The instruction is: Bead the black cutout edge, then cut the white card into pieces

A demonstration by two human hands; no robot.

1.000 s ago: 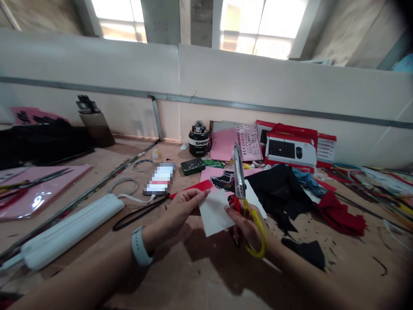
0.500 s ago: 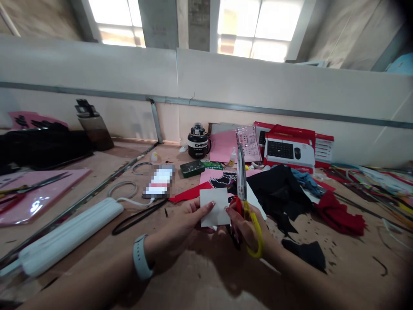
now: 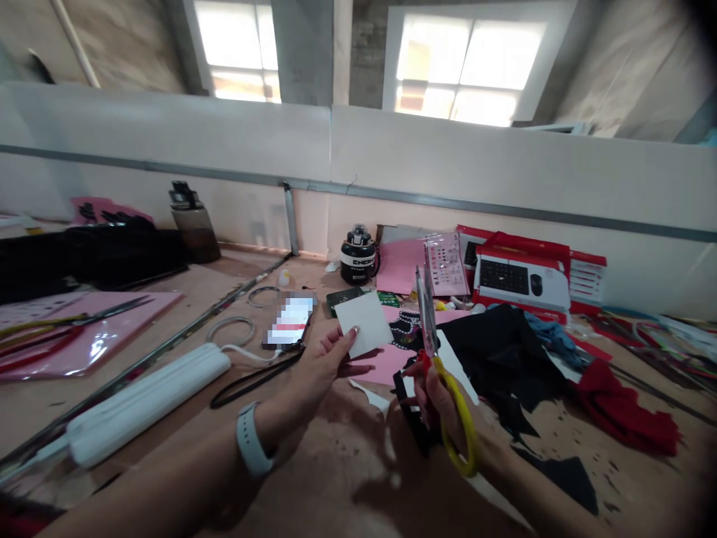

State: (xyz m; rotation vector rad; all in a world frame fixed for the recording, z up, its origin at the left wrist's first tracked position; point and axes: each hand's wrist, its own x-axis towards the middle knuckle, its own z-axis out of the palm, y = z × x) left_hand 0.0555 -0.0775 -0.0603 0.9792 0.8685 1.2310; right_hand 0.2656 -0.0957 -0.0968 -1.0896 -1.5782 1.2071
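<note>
My left hand (image 3: 323,364) pinches a small white square of paper (image 3: 364,322) and holds it up above the table. My right hand (image 3: 442,400) grips scissors (image 3: 434,355) with yellow and red handles, blades shut and pointing up and away, just right of the paper. A white paper offcut (image 3: 374,397) lies on the table below my hands. A pale watch sits on my left wrist (image 3: 250,438). Under the paper lies a pink sheet (image 3: 386,359) with a black beaded shape.
Black cloth (image 3: 498,351) and red cloth (image 3: 621,407) lie to the right. A phone (image 3: 290,321), white power strip (image 3: 149,400), black jar (image 3: 359,255), red keyboard boxes (image 3: 518,273) and pink sheets surround the work spot. A white partition wall stands behind the table.
The white paper was trimmed smaller and my left hand lifted the square up and away from the scissors. An offcut dropped onto the table. The view shifted slightly.
</note>
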